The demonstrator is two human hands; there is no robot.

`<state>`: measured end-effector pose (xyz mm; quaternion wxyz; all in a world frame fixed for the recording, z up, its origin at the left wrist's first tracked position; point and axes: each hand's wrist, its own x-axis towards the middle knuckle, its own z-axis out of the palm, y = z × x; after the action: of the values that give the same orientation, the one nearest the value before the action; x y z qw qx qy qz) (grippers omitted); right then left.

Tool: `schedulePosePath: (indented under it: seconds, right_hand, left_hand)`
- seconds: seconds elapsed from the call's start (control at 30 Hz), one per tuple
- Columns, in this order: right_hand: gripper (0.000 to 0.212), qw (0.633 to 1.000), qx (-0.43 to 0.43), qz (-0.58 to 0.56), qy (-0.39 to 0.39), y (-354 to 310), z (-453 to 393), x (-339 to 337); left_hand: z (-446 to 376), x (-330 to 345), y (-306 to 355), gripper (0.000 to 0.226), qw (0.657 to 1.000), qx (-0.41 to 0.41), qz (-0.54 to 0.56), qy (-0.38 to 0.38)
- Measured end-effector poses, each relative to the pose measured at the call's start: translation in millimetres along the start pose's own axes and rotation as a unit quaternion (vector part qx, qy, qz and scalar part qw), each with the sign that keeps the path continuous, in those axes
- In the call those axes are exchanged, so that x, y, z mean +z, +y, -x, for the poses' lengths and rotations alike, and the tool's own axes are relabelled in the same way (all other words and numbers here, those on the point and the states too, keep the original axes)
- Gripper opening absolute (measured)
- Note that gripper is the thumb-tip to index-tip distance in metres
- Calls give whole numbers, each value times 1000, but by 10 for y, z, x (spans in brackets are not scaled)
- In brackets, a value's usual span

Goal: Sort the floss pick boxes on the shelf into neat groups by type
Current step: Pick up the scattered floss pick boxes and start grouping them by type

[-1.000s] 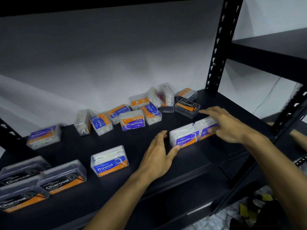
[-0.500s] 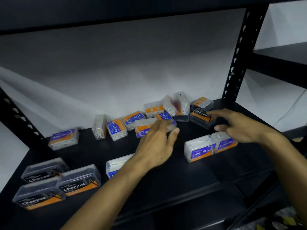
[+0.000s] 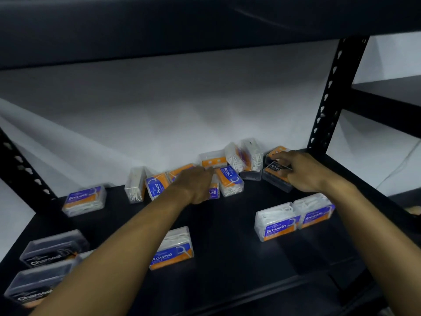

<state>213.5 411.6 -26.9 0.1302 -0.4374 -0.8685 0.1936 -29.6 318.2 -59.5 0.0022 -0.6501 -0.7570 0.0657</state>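
On the black shelf (image 3: 227,229), my left hand (image 3: 194,184) lies over a Smooth box (image 3: 214,192) in the jumbled row at the back wall. My right hand (image 3: 298,171) closes around a dark Charcoal box (image 3: 273,179) at the back right. Two Smooth boxes (image 3: 276,222) (image 3: 315,212) stand side by side at the right. A Round box (image 3: 173,249) stands front centre, partly behind my left forearm. Two Charcoal boxes (image 3: 52,248) (image 3: 32,286) sit at the front left. Another Smooth box (image 3: 84,200) lies alone at the left.
The back row also holds Round boxes (image 3: 229,181) (image 3: 157,185) and several tilted clear boxes (image 3: 250,156). A black upright post (image 3: 330,94) stands at the back right, and the shelf above (image 3: 205,26) hangs low overhead. A white wall closes the back.
Both hands have left the two Smooth boxes at the right and reached back. My left hand landed on the back row; my right hand moved onto the Charcoal box.
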Motion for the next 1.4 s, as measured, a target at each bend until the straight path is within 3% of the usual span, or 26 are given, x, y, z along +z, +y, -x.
schedulePosePath:
  seconds: [0.27, 0.5, 0.6, 0.73, 0.87, 1.07, 1.27, 1.4]
  right_hand:
    - [47, 998, 52, 33, 1, 99, -148, -13]
    - [68, 988, 131, 73, -30, 271, -400, 101]
    - [73, 980, 163, 101, -58, 303, -483, 148]
    - [75, 972, 189, 116, -72, 320, -541, 209]
    - [66, 972, 196, 110, -61, 281, -527, 241]
    - [53, 979, 185, 86, -31, 269, -488, 200]
    - [82, 986, 155, 15, 52, 217, -357, 35]
    - [88, 989, 119, -43, 80, 176, -228, -70]
  left_hand:
    - [83, -145, -78, 67, 999, -2, -20, 40]
    - [415, -374, -206, 61, 979, -69, 164, 103]
    - [505, -401, -264, 62, 951, -74, 269, 134]
    - [580, -398, -249, 33, 889, -95, 408, 186]
    - [608, -334, -176, 35, 833, -122, 509, 181]
    - [613, -286, -48, 29, 865, -96, 470, 148]
    - [524, -281, 219, 32, 877, -55, 463, 117]
    - [413, -223, 399, 37, 885, -31, 453, 104]
